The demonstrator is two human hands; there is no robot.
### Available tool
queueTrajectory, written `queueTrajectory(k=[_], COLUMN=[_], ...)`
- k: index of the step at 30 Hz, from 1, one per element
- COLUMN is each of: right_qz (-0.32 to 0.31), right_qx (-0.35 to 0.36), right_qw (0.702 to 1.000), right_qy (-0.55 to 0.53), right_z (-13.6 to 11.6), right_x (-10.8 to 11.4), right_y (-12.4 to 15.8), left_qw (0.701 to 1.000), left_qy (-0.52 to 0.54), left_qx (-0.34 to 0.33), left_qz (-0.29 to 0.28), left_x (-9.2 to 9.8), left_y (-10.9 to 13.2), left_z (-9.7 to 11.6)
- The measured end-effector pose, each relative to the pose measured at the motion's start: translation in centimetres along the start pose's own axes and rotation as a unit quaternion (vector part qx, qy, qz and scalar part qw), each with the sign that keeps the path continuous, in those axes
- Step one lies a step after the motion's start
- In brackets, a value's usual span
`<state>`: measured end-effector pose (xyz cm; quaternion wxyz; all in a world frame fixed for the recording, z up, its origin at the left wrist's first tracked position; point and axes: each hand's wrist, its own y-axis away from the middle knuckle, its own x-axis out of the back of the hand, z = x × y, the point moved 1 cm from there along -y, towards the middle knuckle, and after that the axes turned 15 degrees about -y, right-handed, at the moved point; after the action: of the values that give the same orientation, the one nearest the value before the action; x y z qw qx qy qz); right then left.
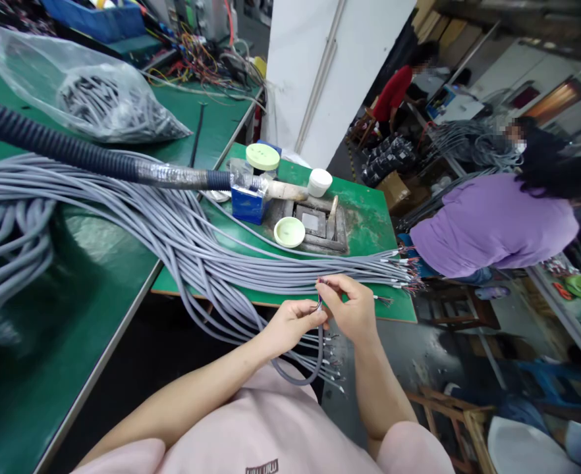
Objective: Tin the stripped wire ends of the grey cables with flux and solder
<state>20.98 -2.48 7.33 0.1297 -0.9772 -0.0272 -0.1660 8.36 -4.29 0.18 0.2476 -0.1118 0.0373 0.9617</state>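
Near the front edge of the green table, my left hand (295, 322) pinches the end of a grey cable (319, 355), which loops down below it. Thin coloured wires stick up from that stripped end. Just to the right, my right hand (350, 306) has its thumb and finger closed on these wires. Behind both hands lies a thick bundle of grey cables (251, 260), its stripped ends (404, 266) fanned out at the table's right side. More cable ends (332, 368) hang below the table edge, close to my hands.
A solder pot (315, 220) sits in the table, with a pale green bowl-shaped lid (289, 232) and a white tub (319, 182) beside it. A ribbed black hose (73, 148) crosses from the left. A clear bag (97, 99) holds cables. At right sits a co-worker in purple (493, 224).
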Motion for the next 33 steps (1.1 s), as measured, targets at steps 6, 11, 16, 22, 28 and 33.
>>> queueTrajectory(k=[6, 11, 16, 22, 28, 33], right_qz=[0.013, 0.073, 0.030, -0.126, -0.212, -0.068], right_qx=[-0.140, -0.134, -0.116, -0.162, -0.173, -0.121], right_qw=[0.955, 0.856, 0.916, 0.931, 0.862, 0.958], right_qy=[-0.260, -0.494, -0.383, -0.301, -0.427, -0.253], right_z=[1.8, 2.8, 3.9, 4.4, 5.3, 5.6], right_x=[-1.8, -0.8, 1.7, 0.6, -3.5, -2.7], right_y=[-0.6, -2.8, -2.1, -0.2, -0.5, -1.1], left_qw=[0.978, 0.973, 0.997, 0.999, 0.985, 0.996], left_qy=[-0.194, -0.219, -0.072, -0.017, 0.055, 0.053], left_qx=[-0.065, -0.068, 0.018, 0.029, 0.066, 0.075], left_qz=[0.032, -0.011, 0.007, -0.041, -0.148, -0.009], left_x=[0.4, -0.5, 0.5, 0.8, 0.5, 1.7], left_y=[0.7, 1.2, 0.6, 0.4, 0.9, 0.3], left_z=[0.0, -1.4, -1.1, -0.1, -2.1, -2.5])
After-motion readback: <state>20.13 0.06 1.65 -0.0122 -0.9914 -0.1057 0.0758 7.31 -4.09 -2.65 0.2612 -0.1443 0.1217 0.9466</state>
